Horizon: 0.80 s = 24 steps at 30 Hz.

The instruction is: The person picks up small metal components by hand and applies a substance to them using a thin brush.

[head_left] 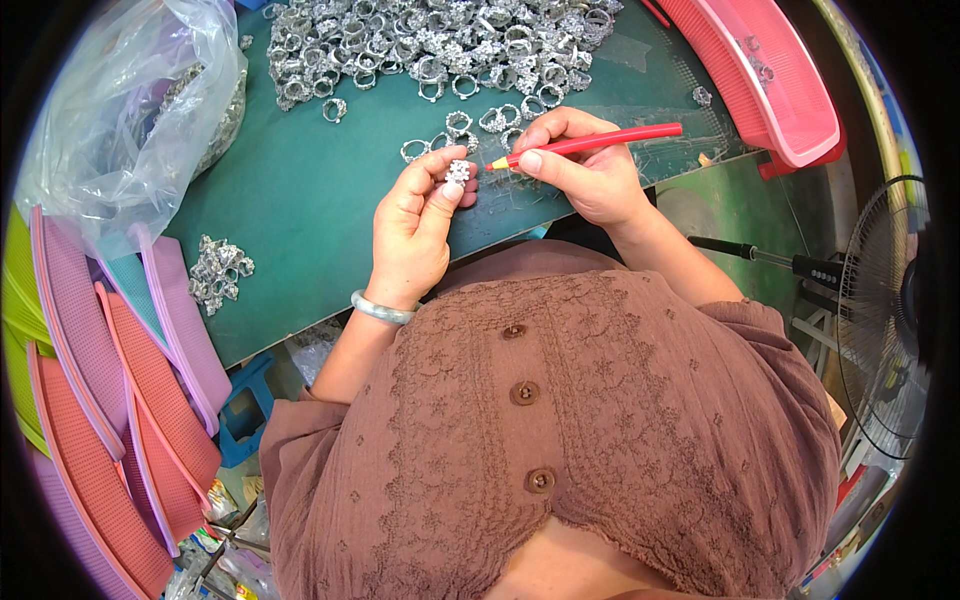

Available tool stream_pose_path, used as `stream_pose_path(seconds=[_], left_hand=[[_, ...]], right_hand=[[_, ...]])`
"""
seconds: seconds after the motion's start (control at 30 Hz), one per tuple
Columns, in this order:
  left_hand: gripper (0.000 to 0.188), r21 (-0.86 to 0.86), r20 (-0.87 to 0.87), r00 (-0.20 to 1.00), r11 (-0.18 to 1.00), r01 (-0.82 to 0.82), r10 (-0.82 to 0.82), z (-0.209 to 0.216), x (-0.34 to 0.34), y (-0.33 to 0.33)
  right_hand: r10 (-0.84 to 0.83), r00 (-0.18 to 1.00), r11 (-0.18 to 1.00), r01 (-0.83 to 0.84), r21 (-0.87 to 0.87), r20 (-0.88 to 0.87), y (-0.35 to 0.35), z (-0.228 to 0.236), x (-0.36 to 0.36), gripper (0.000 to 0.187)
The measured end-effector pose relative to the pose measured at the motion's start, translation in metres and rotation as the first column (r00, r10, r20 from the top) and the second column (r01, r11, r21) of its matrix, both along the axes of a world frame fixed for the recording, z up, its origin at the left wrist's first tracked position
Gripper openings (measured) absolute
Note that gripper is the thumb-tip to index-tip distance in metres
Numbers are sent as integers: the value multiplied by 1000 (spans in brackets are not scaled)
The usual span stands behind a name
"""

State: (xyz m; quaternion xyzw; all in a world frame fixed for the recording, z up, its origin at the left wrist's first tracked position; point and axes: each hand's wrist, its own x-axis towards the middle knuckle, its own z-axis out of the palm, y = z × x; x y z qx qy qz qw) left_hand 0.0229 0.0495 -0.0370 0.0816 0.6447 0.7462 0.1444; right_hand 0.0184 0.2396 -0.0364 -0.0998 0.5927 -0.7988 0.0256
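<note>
Between the thumb and fingers of my left hand is a silver ring, its clustered, stone-studded head facing up. My right hand grips a red pencil. The pencil's sharpened red tip points left, a short gap away from the ring. Several loose silver rings lie on the green table just beyond my fingers. Farther back, a large heap of similar rings covers the table's far part.
A clear plastic bag with rings inside sits at the far left. A small ring pile lies near the table's left edge. Stacked coloured baskets stand at left. A pink basket is at far right, with a fan nearer me.
</note>
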Motion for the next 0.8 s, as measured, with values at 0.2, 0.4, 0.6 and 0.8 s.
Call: stream_pose_path(seconds=[0.2, 0.4, 0.6, 0.8], left_hand=[[25, 1, -10, 1000, 1000, 0, 0, 0, 0, 0], [26, 3, 1, 1000, 1000, 8, -8, 1, 0, 0], [28, 35, 5, 1000, 999, 10, -10, 0, 0, 1], [28, 50, 1, 1000, 999, 11, -11, 0, 0, 1]], right_hand=[[-2, 1000, 1000, 2, 4, 0, 0, -1, 0, 8], [-5, 1000, 1000, 5, -1, -3, 0, -1, 0, 8], [-21, 1000, 1000, 21, 15, -4, -1, -1, 0, 8], [-27, 1000, 1000, 27, 6, -3, -1, -1, 0, 9]])
